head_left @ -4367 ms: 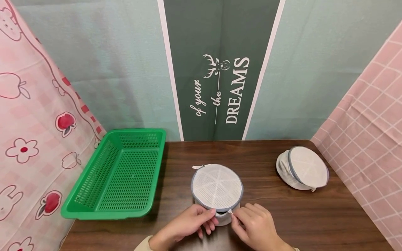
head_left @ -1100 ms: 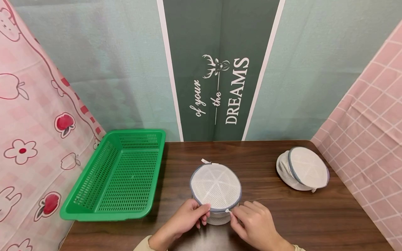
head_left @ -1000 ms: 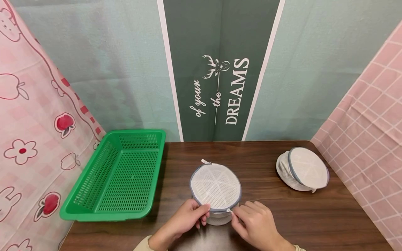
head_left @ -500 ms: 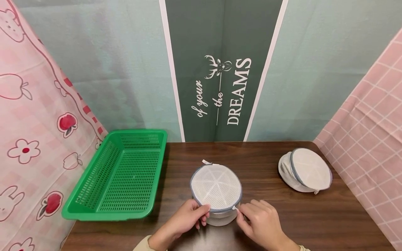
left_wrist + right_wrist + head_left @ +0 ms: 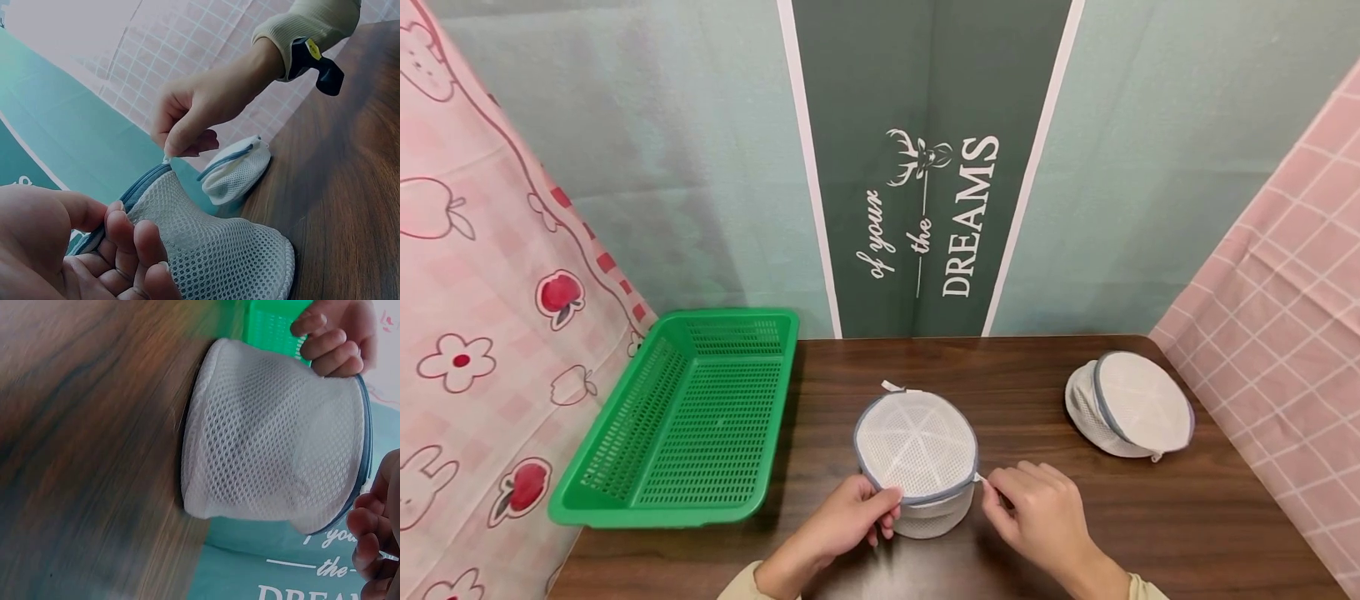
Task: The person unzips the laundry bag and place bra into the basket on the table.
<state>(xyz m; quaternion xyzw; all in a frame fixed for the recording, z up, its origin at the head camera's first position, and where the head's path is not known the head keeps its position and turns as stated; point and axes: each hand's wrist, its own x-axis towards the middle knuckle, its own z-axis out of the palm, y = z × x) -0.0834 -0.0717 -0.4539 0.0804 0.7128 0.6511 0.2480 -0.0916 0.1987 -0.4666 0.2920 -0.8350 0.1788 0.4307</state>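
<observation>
A round white mesh laundry bag (image 5: pixel 916 446) with a grey-blue zipped rim stands on the brown table in front of the person. The left hand (image 5: pixel 853 518) pinches the near left of that rim between thumb and fingers. At the rim's right side, the right hand (image 5: pixel 1037 510) pinches the small white zipper pull (image 5: pixel 977 477). From the left wrist, the zip edge (image 5: pixel 140 186) runs between the two hands. The bag's mesh side (image 5: pixel 269 437) looks whole in the right wrist view, and its contents cannot be made out.
A green plastic basket (image 5: pixel 658 515) with slotted walls stands on the left of the table. Another white mesh laundry bag (image 5: pixel 1142 402), leaning and partly collapsed, lies at the back right. Cloth hangings (image 5: pixel 722 167) close in the back and both sides.
The right hand has drawn the zipper pull along the rim from the front round to the right. The gap seen earlier at the front has closed. The left hand keeps its hold.
</observation>
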